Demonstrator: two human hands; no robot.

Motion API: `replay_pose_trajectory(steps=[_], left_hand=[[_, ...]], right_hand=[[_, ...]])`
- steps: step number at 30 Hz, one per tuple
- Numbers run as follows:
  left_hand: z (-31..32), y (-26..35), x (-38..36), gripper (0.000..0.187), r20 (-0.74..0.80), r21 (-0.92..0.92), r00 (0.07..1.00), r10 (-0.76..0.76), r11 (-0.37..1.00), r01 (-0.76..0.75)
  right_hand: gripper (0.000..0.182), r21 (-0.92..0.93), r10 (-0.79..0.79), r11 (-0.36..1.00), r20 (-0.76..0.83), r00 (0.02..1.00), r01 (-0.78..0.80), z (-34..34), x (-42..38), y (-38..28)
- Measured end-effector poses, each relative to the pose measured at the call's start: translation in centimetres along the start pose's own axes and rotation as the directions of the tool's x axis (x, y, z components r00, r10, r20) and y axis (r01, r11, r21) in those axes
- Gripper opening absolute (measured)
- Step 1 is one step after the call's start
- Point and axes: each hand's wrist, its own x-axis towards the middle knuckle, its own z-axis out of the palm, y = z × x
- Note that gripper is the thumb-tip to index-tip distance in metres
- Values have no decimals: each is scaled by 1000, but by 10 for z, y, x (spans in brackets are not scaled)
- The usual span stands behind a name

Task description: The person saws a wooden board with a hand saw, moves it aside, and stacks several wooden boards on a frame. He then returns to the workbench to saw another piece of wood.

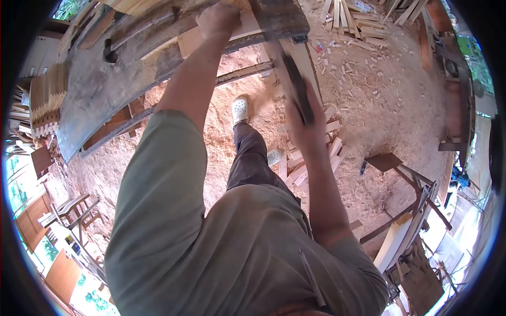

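Note:
My right hand [308,124], blurred by motion, is wrapped round the dark handle of a handsaw [296,87]. Its blade, also smeared, reaches up past the bench's near edge beside a pale wooden board [190,43]. That board lies on the workbench [132,68]. On top of it, to the left of the saw, my left hand [219,21] bears down with its fingers curled over the wood. The far side of that hand is hidden, and so is the exact place where the blade meets the wood.
Offcuts [298,163] lie on the sawdust-covered floor by my feet. A dark clamp-like piece [109,51] sits on the bench. Stacked slats [358,23] lie at the upper right, shaped wooden parts [48,97] at the left. A small wooden stand [383,161] is at the right.

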Motion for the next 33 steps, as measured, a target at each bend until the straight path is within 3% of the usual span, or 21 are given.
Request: replay_pose_trajectory(steps=[3,6,11,13,15,17,19,22,27,29,30,32,33], left_hand=[[4,-4,6,45,-18,-23,1000,-6,1000,5],[14,-7,8,40,-19,-38,1000,-21,999,20],[7,-4,3,41,6,-41,1000,9,999,-9],[5,-1,2,36,32,7,999,-12,1000,12],[-12,1,3,27,73,-35,997,-10,999,13],[-17,7,-2,19,120,-89,993,7,996,4],[-24,5,-5,23,154,-96,988,30,995,-16],[4,-3,2,33,8,-27,1000,6,1000,-6],[10,-2,4,34,-3,-77,1000,14,997,-14],[11,-3,2,36,-34,-73,999,26,997,-28],[11,-4,0,36,-35,-63,999,18,998,-20],[10,-1,3,38,-22,-46,1000,0,999,-1],[13,-2,3,37,-37,-39,999,4,999,-6]], right_hand=[[55,11,-50,999,17,999,49,26,65,-11],[56,-37,-130,991,-39,991,128,18,34,-3],[61,9,122,992,-4,993,-122,-42,-119,24],[63,24,170,985,18,985,-171,-49,-124,25],[60,-187,-273,945,10,962,270,-42,-92,31],[58,-40,81,996,-15,997,-81,-10,-22,22],[55,-87,-138,987,-2,990,137,17,46,12],[53,80,-64,995,20,998,62,23,58,-2],[59,-46,74,996,-5,997,-74,-31,-91,42],[59,-30,277,961,50,960,-275,-61,-153,42],[59,-26,278,961,63,959,-277,-61,-150,41],[61,24,79,997,29,996,-79,-57,-142,36],[61,17,90,996,1,996,-90,-44,-115,52]])
